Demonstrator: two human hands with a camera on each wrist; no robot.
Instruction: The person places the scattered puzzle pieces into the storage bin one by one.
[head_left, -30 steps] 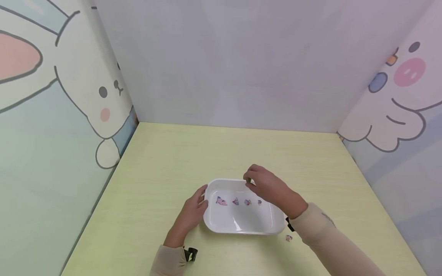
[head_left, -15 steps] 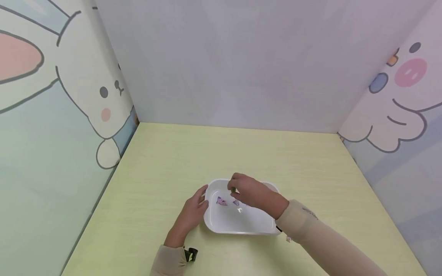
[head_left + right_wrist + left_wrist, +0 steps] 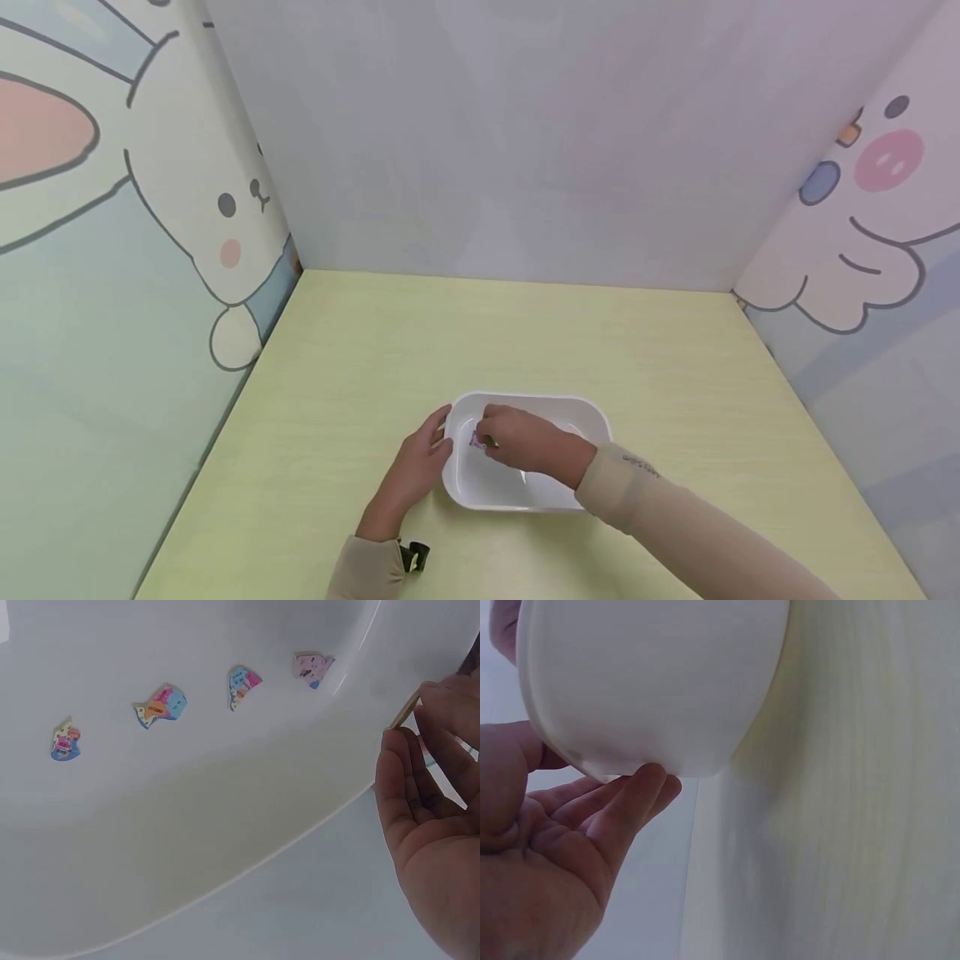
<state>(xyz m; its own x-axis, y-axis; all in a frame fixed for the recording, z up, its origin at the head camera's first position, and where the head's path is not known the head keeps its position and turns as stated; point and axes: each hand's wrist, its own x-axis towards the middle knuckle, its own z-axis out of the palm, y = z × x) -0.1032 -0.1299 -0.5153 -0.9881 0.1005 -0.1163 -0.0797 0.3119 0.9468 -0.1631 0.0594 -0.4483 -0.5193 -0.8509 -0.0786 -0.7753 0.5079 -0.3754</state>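
My left hand (image 3: 422,458) grips the left end of a white rectangular basin (image 3: 517,507), thumb at the rim and fingers against the outer wall, as the left wrist view shows. Over the left part of the basin, my right hand (image 3: 525,439) pinches a thin puzzle piece (image 3: 406,709) between thumb and fingertips. It is seen edge-on, with a pale wood-coloured edge. Several small printed puzzle pieces (image 3: 161,705) lie in a row on the basin floor. In the head view, a pink and purple piece (image 3: 476,439) shows beside my right fingertips; the hand hides the others.
The basin stands on a pale yellow-green table (image 3: 360,350). A grey panel (image 3: 495,150) rises behind it, with cartoon-printed panels on the left (image 3: 97,400) and right (image 3: 892,358). My right forearm (image 3: 675,508) crosses the basin's right corner.
My right hand has moved left and lower with the puzzle piece, from the basin's far rim to its left part. The forearm now covers a loose piece on the table. The left hand stays put.
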